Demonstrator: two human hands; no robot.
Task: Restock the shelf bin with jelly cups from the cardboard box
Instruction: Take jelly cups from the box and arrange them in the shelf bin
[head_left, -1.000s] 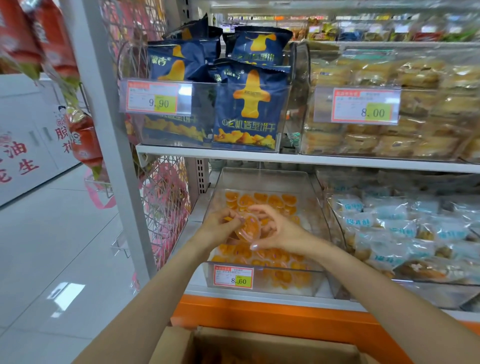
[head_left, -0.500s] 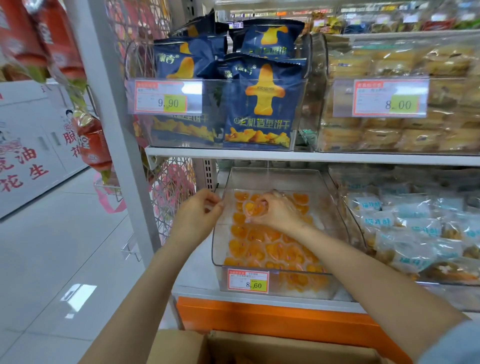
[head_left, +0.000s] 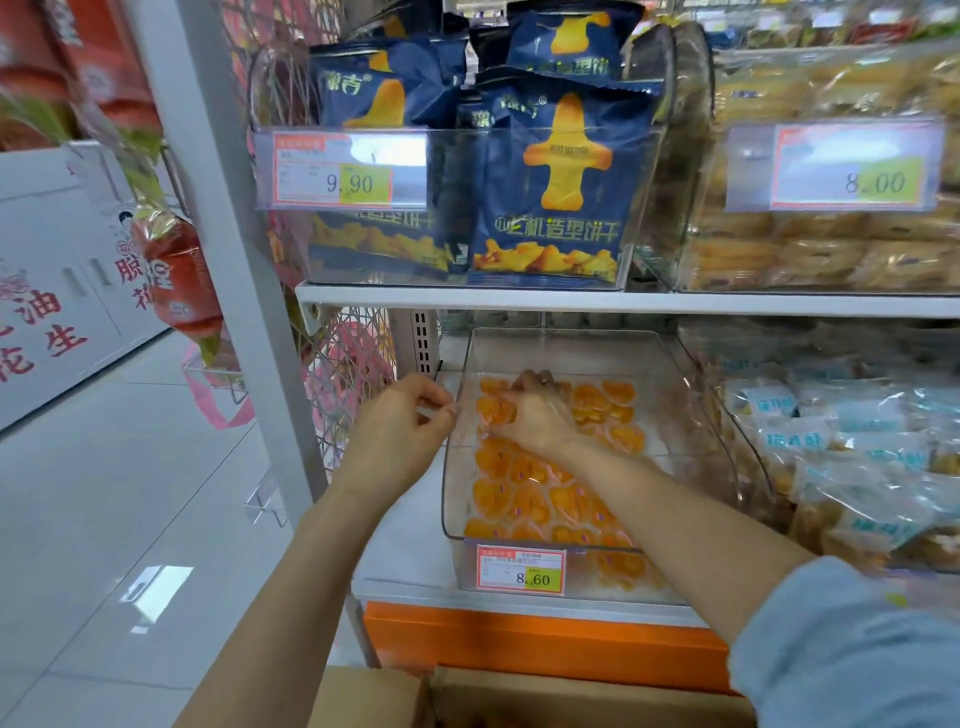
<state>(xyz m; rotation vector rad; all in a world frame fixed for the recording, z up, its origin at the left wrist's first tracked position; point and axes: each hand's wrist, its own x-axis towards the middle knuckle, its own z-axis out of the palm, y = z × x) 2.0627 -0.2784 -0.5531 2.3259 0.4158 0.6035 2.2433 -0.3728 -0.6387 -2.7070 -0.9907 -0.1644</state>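
The right hand (head_left: 535, 410) is deep in the clear bin (head_left: 698, 415) on the lower shelf, knuckles up. Its fingers are curled down around an orange jelly cup (head_left: 496, 410) at the back left corner. The jelly cups (head_left: 524, 499) already in there lie in loose rows across the floor of the bin, from the front wall behind the price tag (head_left: 521, 571) to the back. The left hand (head_left: 400, 431) is outside the bin, just beside its left wall, with fingers loosely curled and fingertips meeting near the rim. It may be steadying the wall, but I cannot tell whether it pinches anything. The cardboard box (head_left: 467, 696) sits open at the bottom of the view, below the orange shelf base.

I judge this to be the setting-down of one cup, with more left to bring up from the box.

- **Tilted landing:** the back row looks crowded, so a cup let go too early could land on a neighbour's edge instead of sitting flat.
- **Dragging:** the right forearm lies over the middle rows, and pulling it back low could sweep cups out of line.
- **Bin shift:** a push from the left hand could slide the bin toward the wrapped packets (head_left: 857, 452) next to it.
- **Headroom:** the white shelf board (head_left: 519, 301) hangs close above, so lifting the hand quickly could knock the knuckles against it.
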